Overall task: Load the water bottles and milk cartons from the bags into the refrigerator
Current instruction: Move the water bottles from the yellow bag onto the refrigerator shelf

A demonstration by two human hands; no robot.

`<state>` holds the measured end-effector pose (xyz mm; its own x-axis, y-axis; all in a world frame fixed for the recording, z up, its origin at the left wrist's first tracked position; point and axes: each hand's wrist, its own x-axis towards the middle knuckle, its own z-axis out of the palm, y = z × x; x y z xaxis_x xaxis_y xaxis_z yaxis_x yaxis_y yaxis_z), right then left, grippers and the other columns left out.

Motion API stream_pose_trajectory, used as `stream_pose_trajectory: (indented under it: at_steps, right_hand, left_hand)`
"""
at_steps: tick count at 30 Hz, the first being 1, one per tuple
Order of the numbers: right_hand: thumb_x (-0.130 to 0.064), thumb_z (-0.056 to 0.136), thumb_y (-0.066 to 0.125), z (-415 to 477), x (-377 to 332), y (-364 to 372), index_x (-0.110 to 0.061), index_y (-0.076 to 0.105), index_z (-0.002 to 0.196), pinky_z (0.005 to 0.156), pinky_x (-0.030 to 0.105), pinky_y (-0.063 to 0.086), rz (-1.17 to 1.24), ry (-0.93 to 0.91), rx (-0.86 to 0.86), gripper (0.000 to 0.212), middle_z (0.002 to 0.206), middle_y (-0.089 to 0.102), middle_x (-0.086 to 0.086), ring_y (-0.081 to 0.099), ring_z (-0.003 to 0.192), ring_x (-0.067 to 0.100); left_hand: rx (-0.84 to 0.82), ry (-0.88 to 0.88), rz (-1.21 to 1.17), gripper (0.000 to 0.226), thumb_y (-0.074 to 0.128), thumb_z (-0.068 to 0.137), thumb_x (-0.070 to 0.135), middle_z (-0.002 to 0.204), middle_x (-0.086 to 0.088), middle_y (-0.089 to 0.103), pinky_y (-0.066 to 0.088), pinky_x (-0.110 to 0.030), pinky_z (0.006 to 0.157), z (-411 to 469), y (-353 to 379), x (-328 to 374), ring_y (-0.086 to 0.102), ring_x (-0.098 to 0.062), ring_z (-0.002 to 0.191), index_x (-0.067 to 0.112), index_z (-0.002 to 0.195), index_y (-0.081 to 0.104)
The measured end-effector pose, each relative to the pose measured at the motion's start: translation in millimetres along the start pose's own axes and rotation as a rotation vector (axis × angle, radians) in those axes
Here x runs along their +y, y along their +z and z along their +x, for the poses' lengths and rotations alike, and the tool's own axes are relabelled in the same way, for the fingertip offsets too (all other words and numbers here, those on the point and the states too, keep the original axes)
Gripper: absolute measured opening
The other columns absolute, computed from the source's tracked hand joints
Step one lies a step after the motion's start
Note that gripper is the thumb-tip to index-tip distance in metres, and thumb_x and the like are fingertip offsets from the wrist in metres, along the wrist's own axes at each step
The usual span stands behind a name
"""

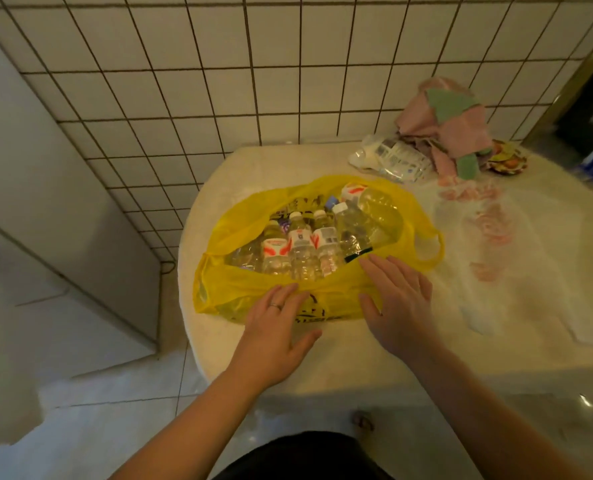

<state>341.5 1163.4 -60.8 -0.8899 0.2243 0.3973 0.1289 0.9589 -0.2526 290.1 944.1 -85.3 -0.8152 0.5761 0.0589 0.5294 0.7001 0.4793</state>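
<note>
Near the left edge of the table point(357, 362), the yellow bag point(229, 292) lay open with water bottles point(302, 251) lying side by side inside. Your left hand point(274, 327) and right hand point(397, 299) rested on its near rim, fingers straight, gripping nothing. Pink cloths point(454, 129) sat toward the far edge.

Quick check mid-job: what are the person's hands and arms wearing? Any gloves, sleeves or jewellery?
No gloves and no sleeves in view: both forearms are bare to the frame's edge. The left hand wears a thin, plain metallic ring on one finger. The right hand shows no ring. Neither wrist carries a watch or bracelet.
</note>
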Motion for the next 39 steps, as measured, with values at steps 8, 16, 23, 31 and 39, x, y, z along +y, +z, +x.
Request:
stream_pose_trajectory:
  at_steps: [8,16,23,31,39]
  right_hand:
    - [-0.040,0.084,0.045,84,64,5,-0.022,0.057,0.133,0.100,0.047,0.038,0.137,-0.095,-0.124,0.053,0.135,0.058,-0.002,0.048,0.126,0.025]
    - [-0.030,0.093,0.054,158,97,33,-0.022,0.046,0.143,0.104,0.046,0.040,0.256,-0.149,-0.465,0.051,0.139,0.054,0.005,0.047,0.127,0.030]
    - [-0.035,0.093,0.050,190,103,54,-0.024,0.040,0.146,0.101,0.041,0.034,0.056,-0.215,-0.483,0.055,0.141,0.051,0.003,0.044,0.129,0.027]
    - [-0.044,0.093,0.047,229,105,70,-0.028,0.044,0.140,0.104,0.041,0.026,-0.045,-0.367,-0.517,0.049,0.141,0.050,-0.004,0.040,0.132,0.021]
    - [-0.053,0.092,0.045,248,87,88,-0.029,0.045,0.138,0.116,0.055,0.002,-0.107,-0.437,-0.668,0.052,0.143,0.049,0.002,0.017,0.147,0.019]
  left_hand:
    - [0.030,-0.191,-0.239,0.061,0.057,0.093,0.050,0.148,0.006,0.041,0.030,-0.020,0.104,67,19,55,0.037,-0.012,0.134,0.030,0.146,0.036]
    - [0.111,-0.525,-0.567,0.057,0.064,0.092,0.040,0.136,0.003,0.053,0.045,-0.036,0.101,153,38,89,0.053,-0.017,0.122,0.022,0.141,0.043]
    - [0.173,-0.686,-0.573,0.056,0.074,0.082,0.034,0.117,0.004,0.060,0.044,-0.027,0.089,192,58,95,0.058,-0.016,0.109,0.019,0.131,0.052]
    - [0.263,-0.769,-0.575,0.050,0.076,0.071,0.038,0.102,0.010,0.061,0.052,-0.036,0.087,201,65,99,0.061,-0.017,0.099,0.027,0.113,0.054]
    - [0.370,-0.806,-0.742,0.037,0.078,0.068,0.032,0.093,0.017,0.065,0.053,-0.031,0.081,197,63,101,0.062,-0.002,0.087,0.039,0.093,0.051]
